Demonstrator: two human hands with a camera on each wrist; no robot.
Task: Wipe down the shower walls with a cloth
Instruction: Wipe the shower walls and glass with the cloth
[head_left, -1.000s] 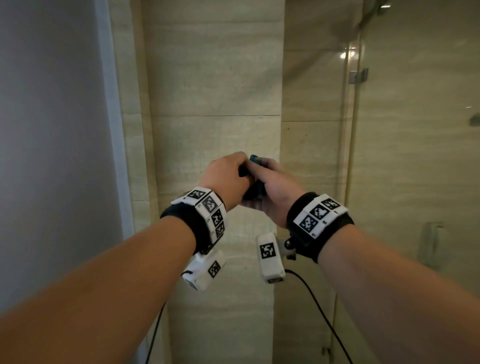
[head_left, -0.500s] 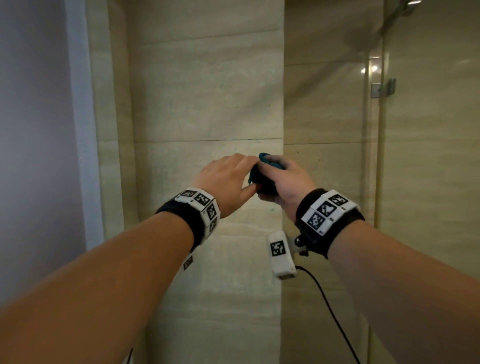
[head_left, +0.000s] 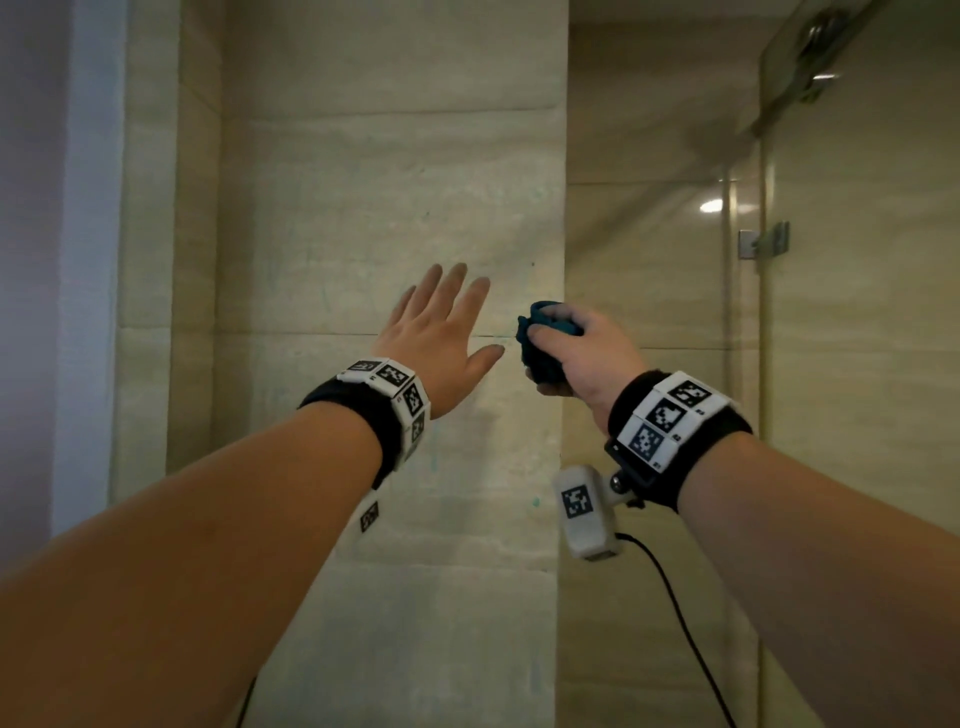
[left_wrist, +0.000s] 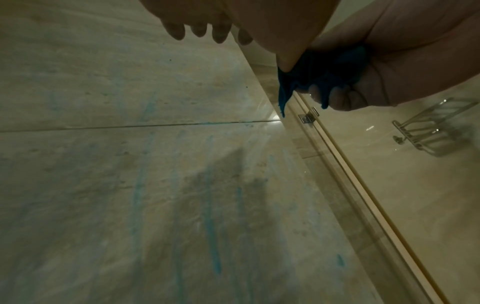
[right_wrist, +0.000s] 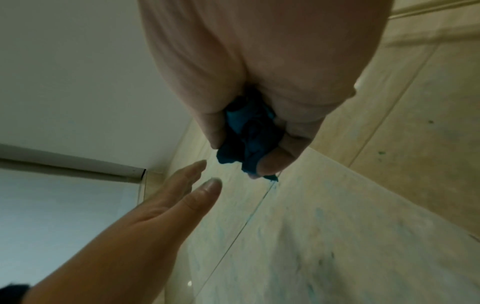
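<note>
Right hand (head_left: 582, 353) is wrapped tight around the blue cloth (head_left: 540, 348), which sits bunched into a ball in the fist, a loose corner poking out past the fingers (right_wrist: 270, 164). The cloth is held up in front of the beige tiled shower wall (head_left: 389, 208), right at the wall's outer corner and level with a horizontal grout line; whether it touches the tile, I cannot tell. Left hand (head_left: 441, 332) is just beside it, fingers straight and spread, holding nothing, palm toward the wall. Faint blue streaks (left_wrist: 213, 236) run down the tile below. On the right, the glass shower panel (head_left: 857, 415) with its metal bracket (head_left: 763, 244).
</note>
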